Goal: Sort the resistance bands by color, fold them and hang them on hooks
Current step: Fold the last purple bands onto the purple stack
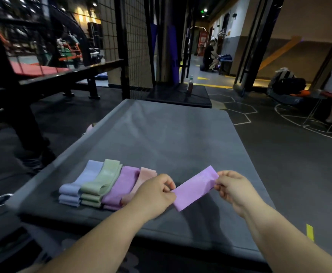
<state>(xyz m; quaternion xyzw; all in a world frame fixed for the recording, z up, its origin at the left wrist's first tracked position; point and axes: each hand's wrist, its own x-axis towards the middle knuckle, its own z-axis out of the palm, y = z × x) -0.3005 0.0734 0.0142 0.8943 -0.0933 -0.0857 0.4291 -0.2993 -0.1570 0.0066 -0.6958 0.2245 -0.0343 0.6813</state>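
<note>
Resistance band (195,187), purple, is held in the air just above the grey worktop (171,138), near its front edge, pulled flat between both hands. Left hand (155,191) is clamped on the band's near-left end, fingers curled over it. Right hand (233,187) pinches the far-right corner between thumb and fingertips. The hands are apart, with the band spanning the gap. The band runs diagonally, its right end farther away and higher in view. It looks folded flat; layer count can't be told.

4 piles of folded bands lie in a row on the worktop to the left of the held one, side by side and touching. Left to right: blue pile (82,182), green pile (104,179), purple pile (121,184), pink pile (144,177). Blue and green show several stacked layers at their near ends. The left wrist covers the near end of the pink pile.

Beyond the worktop a bottle (190,85) stands upright on a black platform (179,97). A wire mesh panel (135,46) stands behind that. A black bench (72,75) is far left. A person (208,56) crouches in the corridor, well away. Yellow tape mark (310,232) on the floor at right.
</note>
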